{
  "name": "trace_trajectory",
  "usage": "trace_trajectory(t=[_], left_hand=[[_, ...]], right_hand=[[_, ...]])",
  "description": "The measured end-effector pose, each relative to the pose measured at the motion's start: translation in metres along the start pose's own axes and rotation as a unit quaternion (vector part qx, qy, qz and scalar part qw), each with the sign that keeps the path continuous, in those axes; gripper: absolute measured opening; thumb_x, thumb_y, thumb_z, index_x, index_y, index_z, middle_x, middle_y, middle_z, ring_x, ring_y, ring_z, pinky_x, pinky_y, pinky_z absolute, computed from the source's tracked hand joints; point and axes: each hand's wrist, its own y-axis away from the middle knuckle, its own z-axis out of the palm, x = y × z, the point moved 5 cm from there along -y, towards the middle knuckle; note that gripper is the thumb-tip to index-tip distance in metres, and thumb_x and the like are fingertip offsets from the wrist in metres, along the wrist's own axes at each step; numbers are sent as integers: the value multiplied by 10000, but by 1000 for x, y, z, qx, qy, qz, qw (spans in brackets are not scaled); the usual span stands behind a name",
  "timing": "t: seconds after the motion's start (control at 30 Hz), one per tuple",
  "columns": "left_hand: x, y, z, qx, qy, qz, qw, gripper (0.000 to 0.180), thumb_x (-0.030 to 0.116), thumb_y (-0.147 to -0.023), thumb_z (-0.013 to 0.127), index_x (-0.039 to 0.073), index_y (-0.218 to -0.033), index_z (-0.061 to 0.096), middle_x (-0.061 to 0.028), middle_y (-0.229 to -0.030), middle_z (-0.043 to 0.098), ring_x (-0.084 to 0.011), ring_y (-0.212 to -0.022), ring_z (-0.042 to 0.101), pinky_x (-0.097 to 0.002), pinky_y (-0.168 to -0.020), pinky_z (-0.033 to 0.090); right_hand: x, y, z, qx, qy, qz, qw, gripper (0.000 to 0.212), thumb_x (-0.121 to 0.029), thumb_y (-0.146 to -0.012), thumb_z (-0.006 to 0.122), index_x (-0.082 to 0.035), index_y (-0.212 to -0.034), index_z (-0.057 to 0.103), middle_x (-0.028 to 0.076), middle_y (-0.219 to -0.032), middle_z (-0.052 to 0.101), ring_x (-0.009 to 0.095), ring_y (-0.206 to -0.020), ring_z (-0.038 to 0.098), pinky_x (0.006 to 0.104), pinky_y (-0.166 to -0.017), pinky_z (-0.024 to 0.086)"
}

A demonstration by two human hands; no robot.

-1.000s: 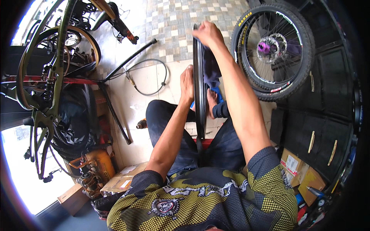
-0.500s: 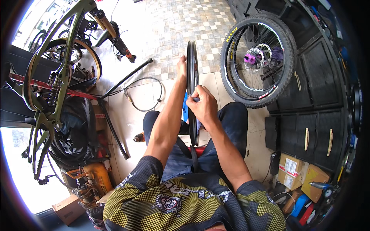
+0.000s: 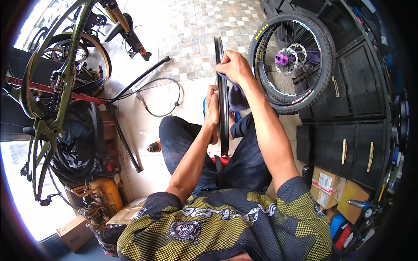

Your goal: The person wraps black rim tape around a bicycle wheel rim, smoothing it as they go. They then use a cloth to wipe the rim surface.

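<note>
A black bicycle rim (image 3: 224, 126) stands upright, edge toward me, between my knees. On its left side my left hand (image 3: 212, 107) grips it near the middle, with the fingers partly hidden. My right hand (image 3: 235, 67) is higher up, closed in a pinch on a dark grey-blue cloth (image 3: 237, 98). Part of the cloth presses against the rim's outer face, and the rest hangs down on the right. My legs and one foot show behind the rim.
Two wheels with knobbly tyres (image 3: 321, 82) lean at the right before black cabinets (image 3: 361, 87). A green bike frame (image 3: 74, 65) hangs at the left on a stand (image 3: 126, 126). A looped cable (image 3: 179, 93) and an orange-black bottle-like thing (image 3: 154, 147) lie on the floor.
My right hand has moved up and away along the rim with the cloth, which now hangs visibly. My left hand has come down nearer to me along the rim's left side.
</note>
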Motion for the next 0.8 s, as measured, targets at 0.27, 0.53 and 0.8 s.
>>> trace_trajectory(t=[0.27, 0.53, 0.8], left_hand=[[-8, -3, -10, -9, 18, -5, 1000, 252, 300, -1135, 311, 107, -1163, 470, -44, -737, 633, -96, -603, 570, -244, -550, 464], [-3, -3, -8, 2, -18, 4, 1000, 208, 234, -1126, 344, 92, -1186, 484, -31, -820, 582, -92, -685, 545, -257, -628, 478], [-13, 76, -13, -87, 22, 2, 996, 132, 62, -1075, 412, 53, -1124, 534, -110, -1054, 724, -182, -915, 692, -328, -828, 575]], right_hand=[[14, -79, 25, -32, 41, 55, 997, 306, -318, -690, 837, -95, -805, 663, 128, -846, 747, 253, -802, 717, 384, -762, 563], [34, -95, 37, -99, -183, 153, 966, 175, -211, -834, 805, -95, -852, 676, -21, -782, 660, 94, -694, 558, 296, -651, 476], [19, 18, 4, -35, -76, 11, 996, 286, -293, -750, 798, -88, -872, 640, 155, -803, 723, 259, -764, 702, 406, -710, 544]])
